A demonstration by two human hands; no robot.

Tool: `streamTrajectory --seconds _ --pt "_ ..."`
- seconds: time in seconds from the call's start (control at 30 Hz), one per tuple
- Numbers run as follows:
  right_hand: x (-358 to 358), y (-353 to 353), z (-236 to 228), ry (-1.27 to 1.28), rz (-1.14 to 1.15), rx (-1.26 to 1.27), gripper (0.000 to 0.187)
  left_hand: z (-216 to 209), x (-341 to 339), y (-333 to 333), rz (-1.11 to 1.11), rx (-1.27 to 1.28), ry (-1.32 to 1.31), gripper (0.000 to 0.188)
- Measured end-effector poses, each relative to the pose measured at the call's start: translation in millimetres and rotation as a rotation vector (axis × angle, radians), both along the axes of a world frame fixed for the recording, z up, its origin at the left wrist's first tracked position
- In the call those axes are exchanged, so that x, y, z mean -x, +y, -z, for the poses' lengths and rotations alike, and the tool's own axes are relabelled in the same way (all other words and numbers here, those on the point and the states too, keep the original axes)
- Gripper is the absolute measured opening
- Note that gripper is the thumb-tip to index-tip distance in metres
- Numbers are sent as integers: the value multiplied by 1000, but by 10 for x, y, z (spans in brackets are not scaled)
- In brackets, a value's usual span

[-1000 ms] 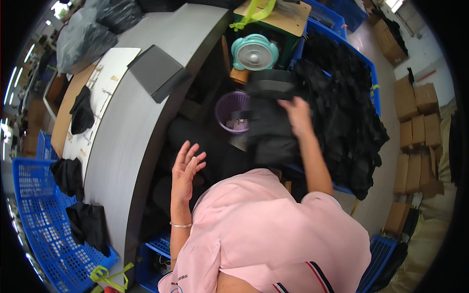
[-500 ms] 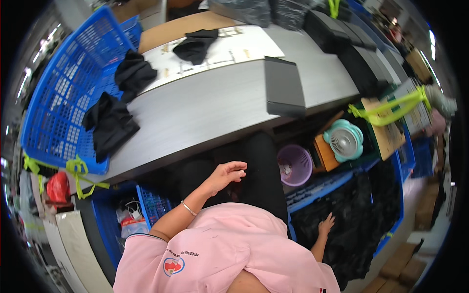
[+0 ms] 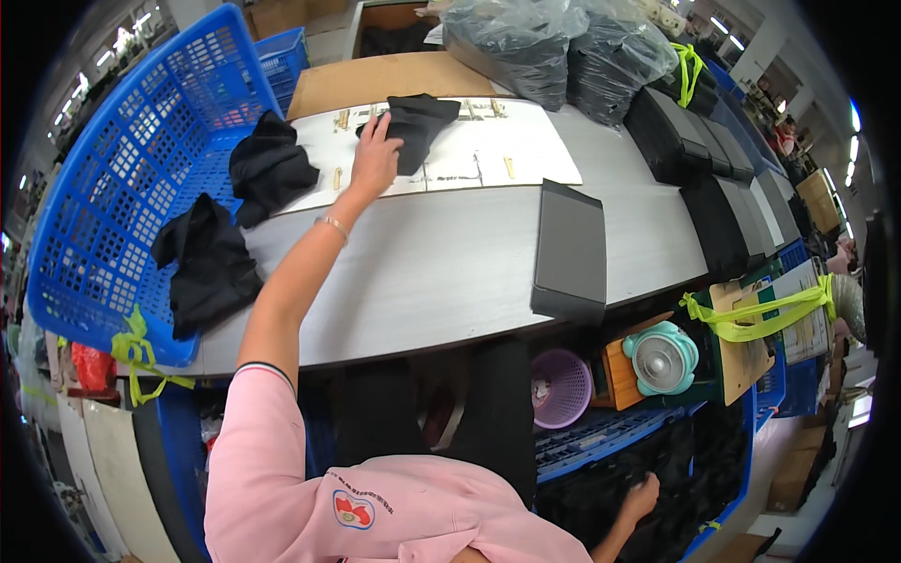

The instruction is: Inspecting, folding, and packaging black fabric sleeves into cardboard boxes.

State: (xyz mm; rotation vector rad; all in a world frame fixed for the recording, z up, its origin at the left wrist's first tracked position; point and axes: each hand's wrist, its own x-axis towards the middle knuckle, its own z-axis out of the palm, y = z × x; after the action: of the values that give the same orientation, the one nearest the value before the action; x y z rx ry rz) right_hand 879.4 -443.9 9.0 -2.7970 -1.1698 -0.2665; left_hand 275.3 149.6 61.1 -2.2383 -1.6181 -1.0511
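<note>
My left hand (image 3: 375, 161) reaches far across the table, its fingers stretched out and slightly apart. They touch the left side of a black cloth piece (image 3: 422, 127), which lies on a white board (image 3: 544, 155) with dark markings and small tan pieces. Down at the lower right, my right hand (image 3: 640, 497) is over a heap of black cloth (image 3: 591, 493) in a blue crate. Its fingers are curled closed; against the black fabric I cannot make out what is in them. Two more crumpled black cloths, one (image 3: 272, 169) above the other (image 3: 214, 267), hang over the rim of a blue basket.
The big blue basket (image 3: 103, 225) stands at the table's left. A dark grey flat panel (image 3: 571, 249) lies near the front edge. Stacked black blocks (image 3: 666, 136) and grey plastic bags (image 3: 507, 42) sit at the back right. Below are a purple bin (image 3: 566, 399) and a turquoise fan (image 3: 662, 361).
My left hand has gone from above my lap forward to the cloth on the board. My right hand's fingers have curled from spread to closed. The whole view has shifted.
</note>
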Motion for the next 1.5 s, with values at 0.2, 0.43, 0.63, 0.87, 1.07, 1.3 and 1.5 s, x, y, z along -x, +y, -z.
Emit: streamTrajectory --seconds 0.2,0.43,0.63,0.87,1.07,1.3,1.5 --pt "1154 1532 -127 68 -526 -109 28 18 -14 598 -58 2 382 13" --pt "2879 2490 -560 499 -1157 -458 23 -142 -550 -837 206 -108 -207 26" --pt "3547 2853 -532 608 -1276 -517 17 -278 -1054 -2509 414 16 -422 28" --pt "3491 2983 -496 1087 -1141 -344 24 -397 -1493 -3713 608 292 -605 26" --pt "3458 3037 -164 2326 -414 -733 52 -355 -1594 -4373 767 487 -724 28" --pt "3390 2835 -544 2215 -614 -623 58 -563 -1400 -3879 304 302 -782 38" --pt "3385 2463 -741 1521 -1002 -578 51 -152 -1176 -3445 334 708 -1088 15"
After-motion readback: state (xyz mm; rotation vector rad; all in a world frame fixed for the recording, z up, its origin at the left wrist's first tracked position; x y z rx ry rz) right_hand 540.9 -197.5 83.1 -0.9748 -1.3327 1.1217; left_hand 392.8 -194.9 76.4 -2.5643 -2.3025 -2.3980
